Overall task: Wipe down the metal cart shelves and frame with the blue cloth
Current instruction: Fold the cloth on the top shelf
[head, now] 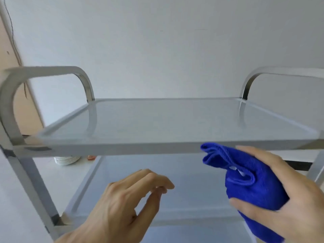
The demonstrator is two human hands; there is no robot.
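Note:
The metal cart fills the view, its top shelf (166, 120) bare and shiny, with curved handles at the left (10, 95) and right (250, 79). A lower shelf (189, 174) shows beneath it. My right hand (284, 195) grips a bunched blue cloth (245, 183), whose upper end touches the front edge of the top shelf. My left hand (126, 206) hovers in front of the lower shelf, fingers loosely curled and holding nothing.
A white wall stands close behind the cart. A stack of white plates (65, 159) and a small orange object (91, 157) sit on a white surface behind the cart at the left. The cart's front left leg (36, 186) runs down at the left.

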